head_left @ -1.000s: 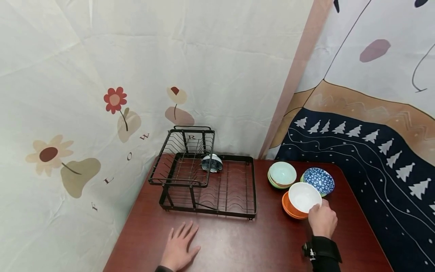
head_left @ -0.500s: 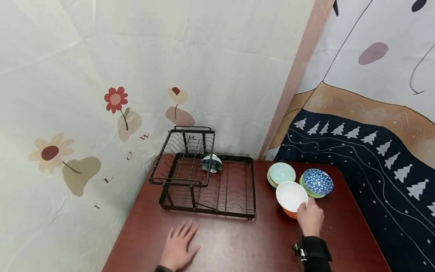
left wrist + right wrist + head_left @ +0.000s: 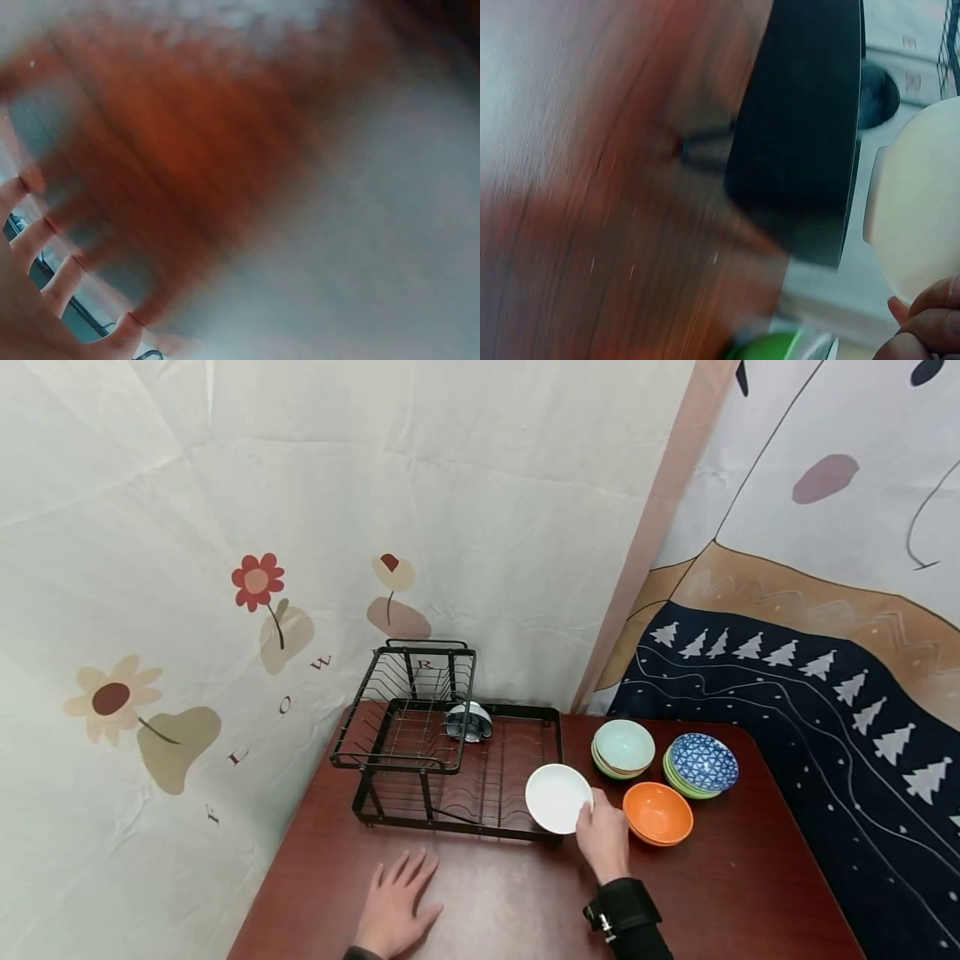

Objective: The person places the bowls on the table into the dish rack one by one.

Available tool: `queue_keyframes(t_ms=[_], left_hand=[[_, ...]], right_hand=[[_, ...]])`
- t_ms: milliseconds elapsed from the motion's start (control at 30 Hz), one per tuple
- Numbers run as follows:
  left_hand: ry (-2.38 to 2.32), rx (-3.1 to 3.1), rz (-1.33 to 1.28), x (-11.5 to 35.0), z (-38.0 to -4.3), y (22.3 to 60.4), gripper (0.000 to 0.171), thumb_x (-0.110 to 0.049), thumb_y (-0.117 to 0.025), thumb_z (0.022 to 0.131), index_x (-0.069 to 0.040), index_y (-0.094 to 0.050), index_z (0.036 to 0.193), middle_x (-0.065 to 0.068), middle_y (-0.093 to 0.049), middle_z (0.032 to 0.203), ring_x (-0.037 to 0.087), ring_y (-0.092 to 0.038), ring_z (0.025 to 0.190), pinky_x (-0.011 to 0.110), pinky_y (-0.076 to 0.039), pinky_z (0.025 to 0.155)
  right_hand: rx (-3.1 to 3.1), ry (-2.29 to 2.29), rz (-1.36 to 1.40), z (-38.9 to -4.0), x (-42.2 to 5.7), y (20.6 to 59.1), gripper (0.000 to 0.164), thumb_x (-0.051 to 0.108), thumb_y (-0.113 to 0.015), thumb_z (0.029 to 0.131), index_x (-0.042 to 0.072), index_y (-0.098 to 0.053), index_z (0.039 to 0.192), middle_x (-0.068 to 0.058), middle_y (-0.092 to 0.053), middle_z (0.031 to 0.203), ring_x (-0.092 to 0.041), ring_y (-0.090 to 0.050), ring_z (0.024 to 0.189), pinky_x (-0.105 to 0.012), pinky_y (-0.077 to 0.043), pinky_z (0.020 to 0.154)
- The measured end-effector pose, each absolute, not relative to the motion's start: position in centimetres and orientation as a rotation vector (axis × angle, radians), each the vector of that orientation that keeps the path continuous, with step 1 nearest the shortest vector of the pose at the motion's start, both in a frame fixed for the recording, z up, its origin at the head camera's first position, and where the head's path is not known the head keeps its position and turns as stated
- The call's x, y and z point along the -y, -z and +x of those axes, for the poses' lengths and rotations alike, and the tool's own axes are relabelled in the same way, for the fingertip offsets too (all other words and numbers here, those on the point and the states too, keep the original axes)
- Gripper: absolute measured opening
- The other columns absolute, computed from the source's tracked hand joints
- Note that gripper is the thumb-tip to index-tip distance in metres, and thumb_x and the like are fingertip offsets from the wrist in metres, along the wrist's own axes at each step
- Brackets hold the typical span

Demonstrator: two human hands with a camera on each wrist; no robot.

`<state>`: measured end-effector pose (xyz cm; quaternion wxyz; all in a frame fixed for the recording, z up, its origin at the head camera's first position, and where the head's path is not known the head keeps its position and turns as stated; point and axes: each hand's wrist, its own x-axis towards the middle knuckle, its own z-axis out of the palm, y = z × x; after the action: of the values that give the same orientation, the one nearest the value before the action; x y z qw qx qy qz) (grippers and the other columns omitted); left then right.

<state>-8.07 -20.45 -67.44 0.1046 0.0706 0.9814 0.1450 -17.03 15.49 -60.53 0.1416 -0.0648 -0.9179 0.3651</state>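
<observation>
My right hand (image 3: 603, 837) pinches the rim of a white bowl (image 3: 558, 798), which overlaps the front right corner of the black dish rack (image 3: 457, 828) in the head view. In the right wrist view the bowl (image 3: 922, 202) shows its pale outside and foot, with the fingers (image 3: 934, 319) at its rim. My left hand (image 3: 397, 903) rests on the table with spread, straight fingers, in front of the rack. Within the rack, partly behind the upper tier, sits a bowl (image 3: 469, 722) tipped on its side.
Orange bowls (image 3: 658, 812) stand stacked right of my right hand. Behind them are a stack of pale green bowls (image 3: 624, 747) and a stack topped by a blue patterned bowl (image 3: 703, 763). The brown table (image 3: 495, 902) meets printed cloth walls (image 3: 525, 527).
My right hand has lifted the white bowl off the orange stack and carried it left to the rack's front right corner. The left hand has stayed in place.
</observation>
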Motion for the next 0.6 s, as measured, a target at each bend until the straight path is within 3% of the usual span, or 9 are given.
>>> queue_keyframes(t_ms=[200,333,433,600], left_hand=[[-0.438,-2.93,0.274,19.3,-8.6,66.0,0.073,-0.06,-0.077,0.096,-0.024,-0.062,0.157,0.008,-0.061,0.163,0.044,-0.058,0.148,0.079,-0.044,0.117],[-0.589,-3.037,0.429,17.0,-9.3,64.4,0.067,-0.045,-0.078,0.1,-0.018,-0.06,0.158,0.014,-0.067,0.156,0.042,-0.069,0.135,0.069,-0.056,0.11],[-0.837,-3.043,0.485,14.8,-10.1,62.7,0.063,-0.035,-0.073,0.105,-0.014,-0.055,0.162,0.018,-0.07,0.149,0.035,-0.075,0.124,0.059,-0.063,0.105],[-1.37,-2.778,0.393,11.4,-11.8,59.7,0.066,-0.037,-0.058,0.115,-0.006,-0.038,0.17,0.02,-0.07,0.148,0.022,-0.081,0.098,0.047,-0.066,0.095]], right_hand=[[2.729,-1.088,-0.146,-16.5,-13.2,59.9,0.032,0.005,-0.058,0.107,-0.011,-0.067,0.133,-0.037,-0.076,0.122,-0.052,-0.078,0.105,-0.064,-0.065,0.087],[2.756,-1.082,-0.124,-16.4,-12.7,59.9,0.033,0.004,-0.058,0.107,-0.012,-0.066,0.134,-0.037,-0.076,0.124,-0.051,-0.077,0.106,-0.063,-0.065,0.088],[2.754,-1.096,-0.117,-16.4,-12.5,59.9,0.033,0.003,-0.058,0.107,-0.012,-0.066,0.135,-0.038,-0.075,0.125,-0.052,-0.077,0.106,-0.064,-0.065,0.089],[2.75,-1.114,-0.11,-16.4,-12.3,59.7,0.033,0.004,-0.058,0.107,-0.012,-0.066,0.135,-0.037,-0.075,0.125,-0.05,-0.078,0.106,-0.063,-0.065,0.09]])
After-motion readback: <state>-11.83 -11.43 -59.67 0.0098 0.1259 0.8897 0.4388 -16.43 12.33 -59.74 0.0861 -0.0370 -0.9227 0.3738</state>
